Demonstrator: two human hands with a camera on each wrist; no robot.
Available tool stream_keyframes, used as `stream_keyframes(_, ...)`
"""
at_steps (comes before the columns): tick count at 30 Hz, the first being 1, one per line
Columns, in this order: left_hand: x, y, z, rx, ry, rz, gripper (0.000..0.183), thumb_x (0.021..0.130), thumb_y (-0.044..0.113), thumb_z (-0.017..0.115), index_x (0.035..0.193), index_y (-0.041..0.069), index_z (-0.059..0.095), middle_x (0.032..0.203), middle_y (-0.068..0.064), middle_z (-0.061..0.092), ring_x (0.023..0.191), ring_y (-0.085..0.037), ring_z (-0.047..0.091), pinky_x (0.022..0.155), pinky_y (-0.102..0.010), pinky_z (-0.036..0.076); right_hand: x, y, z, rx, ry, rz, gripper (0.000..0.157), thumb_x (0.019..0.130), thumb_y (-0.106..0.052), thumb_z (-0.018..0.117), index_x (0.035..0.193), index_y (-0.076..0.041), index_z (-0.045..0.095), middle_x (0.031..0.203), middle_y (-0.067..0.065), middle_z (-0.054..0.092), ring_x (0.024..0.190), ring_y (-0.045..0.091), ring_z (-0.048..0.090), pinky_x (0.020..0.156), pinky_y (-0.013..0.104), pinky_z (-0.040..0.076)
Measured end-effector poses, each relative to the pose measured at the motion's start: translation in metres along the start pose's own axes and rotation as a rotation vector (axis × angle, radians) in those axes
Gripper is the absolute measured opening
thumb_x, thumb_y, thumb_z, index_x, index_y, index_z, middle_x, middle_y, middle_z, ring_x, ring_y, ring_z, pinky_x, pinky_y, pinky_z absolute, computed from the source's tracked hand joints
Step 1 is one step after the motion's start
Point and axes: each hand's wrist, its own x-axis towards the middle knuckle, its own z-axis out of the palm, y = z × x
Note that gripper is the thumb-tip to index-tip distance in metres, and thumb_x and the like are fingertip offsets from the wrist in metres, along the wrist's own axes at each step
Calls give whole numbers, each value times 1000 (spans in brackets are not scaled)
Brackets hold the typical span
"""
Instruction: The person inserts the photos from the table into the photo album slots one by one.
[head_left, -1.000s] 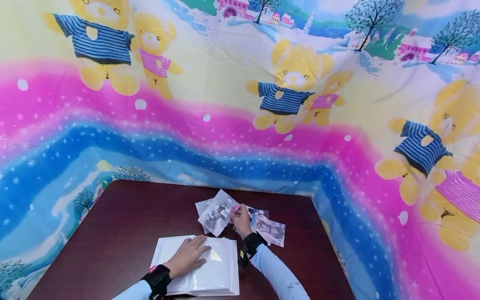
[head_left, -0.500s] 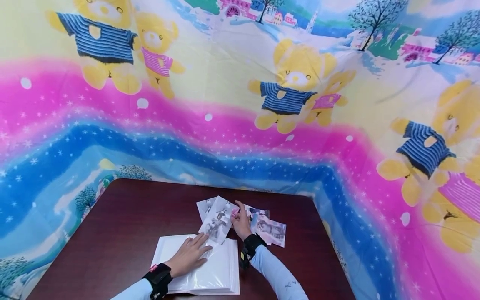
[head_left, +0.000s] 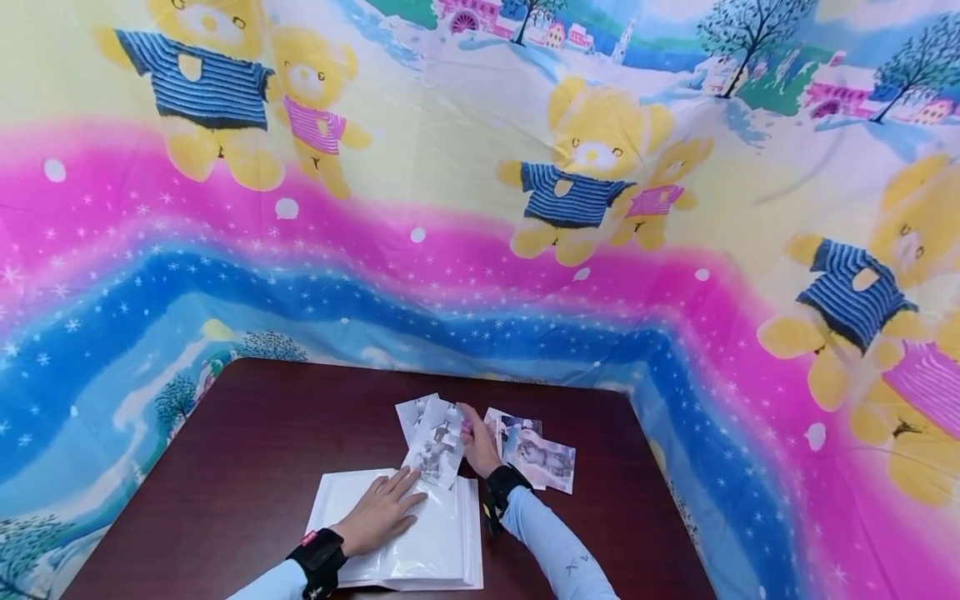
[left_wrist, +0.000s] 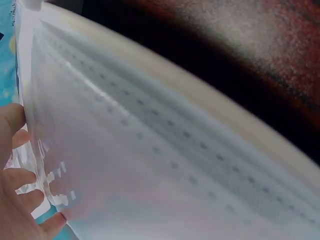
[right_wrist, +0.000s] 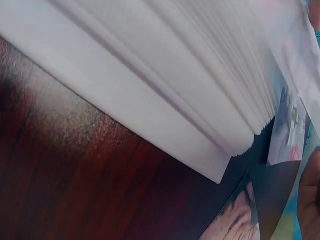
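An open photo album [head_left: 431, 546] with white pages and clear sleeves lies near the table's front. My left hand [head_left: 381, 512] rests on its page with fingers spread; in the left wrist view, the left-hand fingers [left_wrist: 31, 200] touch the edge of a clear sleeve [left_wrist: 125, 165]. My right hand [head_left: 480, 443] grips a pale printed photo [head_left: 437, 446] by its right side. The photo's lower end overlaps the album's top edge, close to my left fingertips. Whether it is inside a sleeve cannot be seen. In the right wrist view, only part of the right hand [right_wrist: 311, 197] shows.
Another photo [head_left: 412, 412] lies behind the held one. Right of my right hand, several overlapping photos, including a cat picture [head_left: 546, 464], lie on the dark wooden table [head_left: 292, 417]. A patterned curtain [head_left: 450, 333] borders the table's far side and both flanks.
My right hand has brought the photo down toward the album's top edge and turned it more upright. My left hand has stayed on the page.
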Motion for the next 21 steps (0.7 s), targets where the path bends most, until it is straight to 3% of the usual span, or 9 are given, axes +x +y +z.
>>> stream_keyframes(6,-1,2,-1,-17,-32,-28,35,93,26,67,125,10,67,140,-22,52,128,-39,49,94,-55,46,1,-6,-2,-42,13,-27,60,90,25,45,145,1,42,96,19,47,80,26,47,71,29,36)
stream_keyframes(13,-4,2,0,-12,24,-10,36,90,24,70,123,9,67,136,-23,55,124,-39,52,90,-54,47,-3,-9,3,-78,-91,76,62,94,17,47,149,-9,39,96,15,49,63,11,44,57,23,42)
stream_keyframes(17,-4,2,0,-30,14,-10,38,92,24,69,126,8,65,137,-23,54,124,-39,52,91,-55,47,-5,-6,3,-64,-92,57,63,90,22,46,146,-4,42,90,17,47,71,11,42,60,22,37)
stream_keyframes(21,-2,3,0,-40,-29,-34,38,94,24,67,129,10,64,140,-22,52,128,-38,50,94,-56,46,-4,-8,2,-54,-112,51,63,90,22,47,146,-5,42,93,18,49,74,19,47,62,24,39)
